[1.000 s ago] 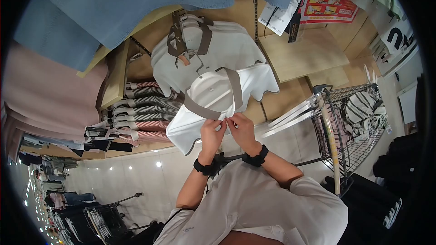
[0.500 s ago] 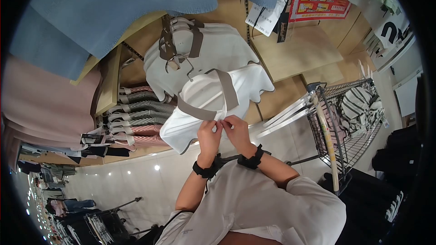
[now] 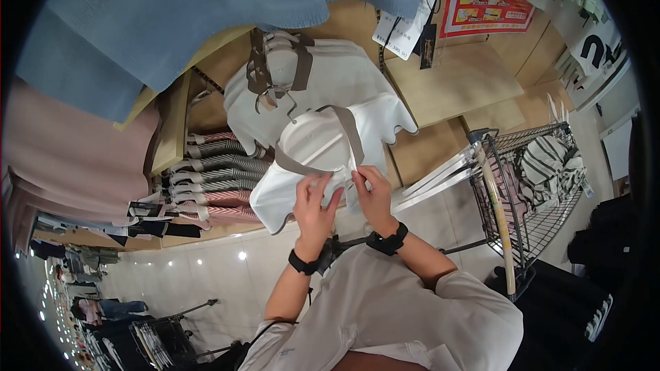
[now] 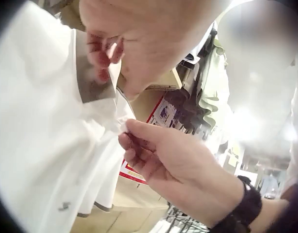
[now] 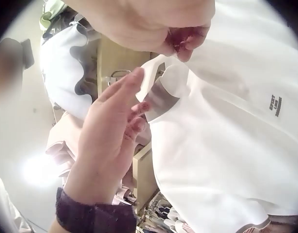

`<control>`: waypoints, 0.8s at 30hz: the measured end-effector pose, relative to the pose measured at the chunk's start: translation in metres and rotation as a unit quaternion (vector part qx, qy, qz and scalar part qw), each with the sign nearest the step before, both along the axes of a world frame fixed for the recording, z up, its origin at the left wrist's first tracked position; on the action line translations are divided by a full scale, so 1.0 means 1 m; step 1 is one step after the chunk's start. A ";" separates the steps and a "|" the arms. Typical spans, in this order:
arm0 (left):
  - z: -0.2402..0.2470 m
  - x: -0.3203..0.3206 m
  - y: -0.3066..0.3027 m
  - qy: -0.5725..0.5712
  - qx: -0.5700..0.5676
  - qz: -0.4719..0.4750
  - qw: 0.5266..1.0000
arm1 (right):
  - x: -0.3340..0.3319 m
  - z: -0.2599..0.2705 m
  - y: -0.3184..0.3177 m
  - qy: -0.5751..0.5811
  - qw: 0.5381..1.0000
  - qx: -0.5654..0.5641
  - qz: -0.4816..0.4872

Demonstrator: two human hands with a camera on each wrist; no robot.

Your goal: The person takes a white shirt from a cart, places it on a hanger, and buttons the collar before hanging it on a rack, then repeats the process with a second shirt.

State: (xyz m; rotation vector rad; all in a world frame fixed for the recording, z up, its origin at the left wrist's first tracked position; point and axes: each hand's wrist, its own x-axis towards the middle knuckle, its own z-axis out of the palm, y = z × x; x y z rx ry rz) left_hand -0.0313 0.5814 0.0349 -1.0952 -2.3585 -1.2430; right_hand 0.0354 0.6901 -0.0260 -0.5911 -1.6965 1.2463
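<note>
A white polo shirt [image 3: 273,196] with a grey-brown collar [image 3: 350,130] hangs before me, a metal hanger hook [image 3: 293,108] rising above its neck. My right hand [image 3: 373,200] pinches the white front edge just under the collar, as the left wrist view also shows. Close to the other side of the neck opening is my left hand [image 3: 313,213], its thumb apart from its loosely bent fingers. In the right wrist view the left fingertips lie right at the collar's end. Small dark print [image 5: 275,105] marks the shirt's front.
Similar white shirts [image 3: 330,62] hang behind, with striped folded-looking garments [image 3: 220,165] to their left. Blue garments [image 3: 227,0] hang overhead. A wooden shelf [image 3: 454,82] juts out at right. Below it stands a wire cart [image 3: 522,213] holding striped clothing.
Both hands were together at the front edge below the collar. The left hand has let go and its fingers have spread; the right has drawn slightly right, still pinching the edge.
</note>
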 end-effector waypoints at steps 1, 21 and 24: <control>0.008 -0.007 0.007 0.074 0.004 0.003 0.997 | 0.001 0.001 0.000 0.000 1.000 0.001 0.003; 0.017 -0.034 0.013 -0.071 -0.166 -0.037 0.983 | -0.005 0.011 -0.009 0.025 0.999 -0.005 0.029; 0.018 -0.030 0.017 -0.092 -0.137 -0.061 0.984 | -0.009 0.014 -0.011 0.037 0.999 0.000 0.030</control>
